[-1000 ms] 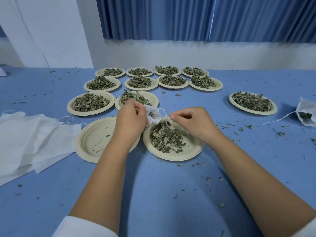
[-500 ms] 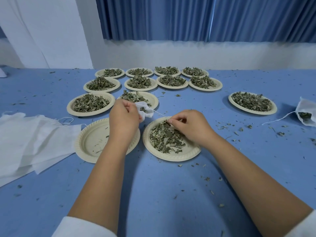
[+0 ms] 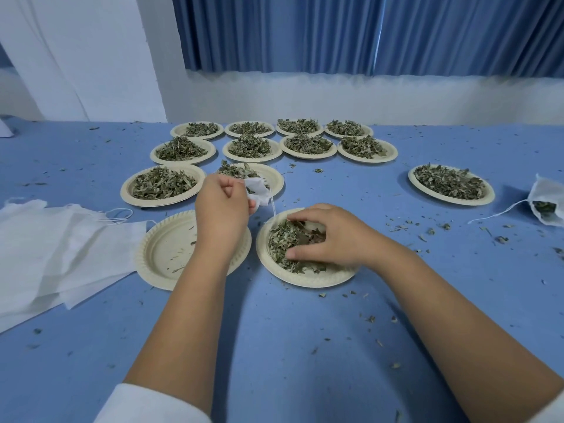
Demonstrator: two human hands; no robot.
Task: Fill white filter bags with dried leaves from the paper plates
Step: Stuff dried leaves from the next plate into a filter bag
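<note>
A counter (image 3: pixel 290 346) covered in plain blue fills the lower part of the view and runs back to the wall. A low white wall (image 3: pixel 335 96) stands along its far edge. Above that wall hangs a blue curtain (image 3: pixel 366 32) in narrow upright pleats, reaching across to the right edge. Left of the curtain stands a broad white pillar (image 3: pixel 91 56). A small white object (image 3: pixel 4 129), too cut off to identify, lies at the counter's far left edge.

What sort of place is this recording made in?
Most likely a staged hand-packing workspace rather than a kitchen: a blue-covered table holds rows of paper plates heaped with dried leaves, a stack of white filter bags lies at its left, and blue curtains hang above a white wall behind.
</note>
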